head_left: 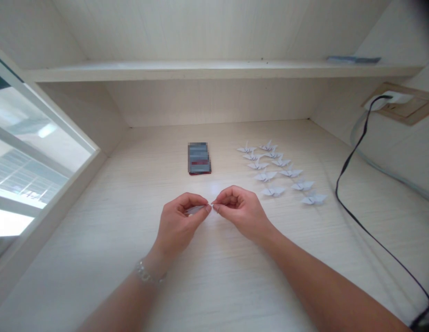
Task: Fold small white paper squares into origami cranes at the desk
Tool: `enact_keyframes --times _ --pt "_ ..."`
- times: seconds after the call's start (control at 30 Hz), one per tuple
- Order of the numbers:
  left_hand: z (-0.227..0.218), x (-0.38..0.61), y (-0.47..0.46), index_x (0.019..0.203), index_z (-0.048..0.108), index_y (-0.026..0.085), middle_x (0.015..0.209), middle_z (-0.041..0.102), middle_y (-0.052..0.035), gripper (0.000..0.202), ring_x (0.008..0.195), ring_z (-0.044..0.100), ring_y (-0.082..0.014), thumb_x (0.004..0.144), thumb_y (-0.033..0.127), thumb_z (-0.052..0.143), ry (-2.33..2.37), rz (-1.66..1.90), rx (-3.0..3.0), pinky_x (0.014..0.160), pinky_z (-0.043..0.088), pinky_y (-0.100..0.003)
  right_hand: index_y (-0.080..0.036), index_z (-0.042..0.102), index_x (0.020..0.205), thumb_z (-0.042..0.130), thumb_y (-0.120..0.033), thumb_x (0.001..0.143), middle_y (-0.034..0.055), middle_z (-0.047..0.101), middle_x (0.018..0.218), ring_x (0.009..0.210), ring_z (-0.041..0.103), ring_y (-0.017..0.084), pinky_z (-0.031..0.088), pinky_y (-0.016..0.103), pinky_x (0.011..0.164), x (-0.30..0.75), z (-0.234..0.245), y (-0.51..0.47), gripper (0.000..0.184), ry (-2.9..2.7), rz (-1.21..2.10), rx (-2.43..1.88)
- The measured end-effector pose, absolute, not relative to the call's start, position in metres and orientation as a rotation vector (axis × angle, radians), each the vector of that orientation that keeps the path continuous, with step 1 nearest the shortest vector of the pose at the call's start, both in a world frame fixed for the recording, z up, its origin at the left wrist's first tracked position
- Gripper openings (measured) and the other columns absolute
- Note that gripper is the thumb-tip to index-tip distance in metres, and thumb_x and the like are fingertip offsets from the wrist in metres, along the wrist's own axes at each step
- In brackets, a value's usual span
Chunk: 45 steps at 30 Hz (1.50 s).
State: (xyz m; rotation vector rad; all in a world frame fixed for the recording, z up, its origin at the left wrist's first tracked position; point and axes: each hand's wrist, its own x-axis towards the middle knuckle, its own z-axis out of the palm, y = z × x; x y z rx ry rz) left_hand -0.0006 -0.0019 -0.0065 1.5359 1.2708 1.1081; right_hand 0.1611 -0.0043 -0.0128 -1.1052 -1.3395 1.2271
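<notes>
My left hand (181,221) and my right hand (237,207) meet over the middle of a pale wooden desk (97,240). Both pinch a small folded piece of white paper (197,209). Most of the paper lies inside my left fingers, and its pointed tip sticks out toward my right fingertips. A bracelet sits on my left wrist. Several finished white paper cranes (280,173) stand in two slanted rows to the right, beyond my right hand.
A dark phone-sized object (199,158) lies flat behind my hands. A black cable (353,193) runs from a wall socket (397,101) down across the desk's right side. A window (27,152) borders the left, with a shelf (200,71) above.
</notes>
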Motion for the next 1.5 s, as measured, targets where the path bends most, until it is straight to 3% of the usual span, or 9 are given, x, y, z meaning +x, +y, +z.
enact_keyframes --times 0.37,0.63,0.93,1.1,1.3,1.5 --pt "-0.0074 0.0003 -0.0028 0.075 0.063 0.016 0.076 0.066 -0.0019 0.012 0.071 0.061 -0.0129 0.068 0.024 0.068 1.269 1.150 1.528 0.064 0.048 -0.021 -0.016 0.059 0.075 0.069 -0.022 0.067 0.0007 0.063 0.067 0.061 0.059 0.012 0.046 0.023 0.055 0.1611 -0.0129 -0.0024 0.014 -1.281 1.288 -1.064" --pt "-0.0078 -0.0003 -0.0031 0.076 0.062 0.016 0.077 0.066 -0.0022 0.012 0.073 0.061 -0.0132 0.069 0.024 0.068 1.246 1.135 1.529 0.066 0.048 -0.022 -0.016 0.059 0.084 0.070 -0.022 0.066 0.0030 0.065 0.076 0.069 0.062 0.014 0.050 0.026 0.065 0.1603 -0.0136 -0.0041 0.022 -1.297 1.253 -1.053" --pt "-0.0083 0.0011 -0.0029 0.078 0.063 0.016 0.078 0.067 -0.0020 0.014 0.073 0.061 -0.0124 0.067 0.022 0.070 1.191 1.141 1.433 0.067 0.048 -0.021 -0.017 0.057 0.077 0.061 -0.018 0.074 0.0009 0.061 0.071 0.065 0.056 0.011 0.044 0.024 0.060 0.1603 -0.0068 -0.0052 0.006 -1.420 1.083 -1.131" --pt "-0.0093 -0.0009 -0.0001 0.079 0.062 0.015 0.079 0.066 -0.0018 0.016 0.072 0.061 -0.0116 0.067 0.021 0.070 1.179 1.155 1.349 0.066 0.048 -0.021 -0.018 0.053 0.080 0.062 -0.021 0.073 0.0004 0.061 0.073 0.065 0.057 0.011 0.044 0.023 0.058 0.1622 -0.0108 -0.0024 0.012 -1.344 1.139 -1.094" --pt "-0.0083 -0.0011 -0.0006 0.078 0.061 0.016 0.078 0.065 -0.0021 0.014 0.072 0.060 -0.0123 0.068 0.021 0.069 1.175 1.151 1.399 0.066 0.047 -0.022 -0.018 0.053 0.092 0.064 -0.021 0.072 0.0032 0.064 0.082 0.077 0.061 0.014 0.048 0.028 0.071 0.1607 -0.0133 -0.0049 0.022 -1.405 1.173 -1.074" --pt "-0.0079 -0.0030 0.0002 0.077 0.061 0.016 0.077 0.065 -0.0023 0.013 0.073 0.060 -0.0132 0.067 0.020 0.069 1.163 1.138 1.404 0.066 0.048 -0.022 -0.019 0.055 0.090 0.060 -0.022 0.076 0.0027 0.065 0.079 0.073 0.061 0.014 0.047 0.027 0.066 0.1616 -0.0139 -0.0058 0.016 -1.459 1.171 -1.112"
